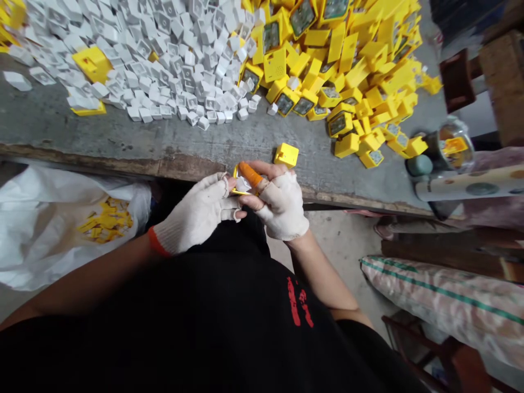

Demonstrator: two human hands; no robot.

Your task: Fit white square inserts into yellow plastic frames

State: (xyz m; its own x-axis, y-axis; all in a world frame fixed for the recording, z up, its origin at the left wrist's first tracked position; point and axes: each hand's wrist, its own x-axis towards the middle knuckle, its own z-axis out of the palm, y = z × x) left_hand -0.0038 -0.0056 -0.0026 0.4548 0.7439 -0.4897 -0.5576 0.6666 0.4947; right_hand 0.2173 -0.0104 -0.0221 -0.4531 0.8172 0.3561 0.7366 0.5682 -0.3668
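My left hand [200,210], in a fingerless white knit glove with an orange cuff, grips the left side of a small yellow plastic housing [240,192]. A white plastic piece [243,184] shows inside its open face. My right hand [282,202], gloved the same way, is closed on the housing from the other side. Its orange-covered index finger lies by the white piece, and its thumb is at the lower edge. Just beyond my right fingers, a yellow plastic block [286,155] rests on the table. My fingers hide part of the housing.
On the grey table [164,142] lie a heap of white plastic pieces [164,54] and a pile of yellow housings [347,65]. A jar [456,144] stands at right. Below the edge are a white sack [49,218] with yellow parts [107,221] and a full striped sack [442,295].
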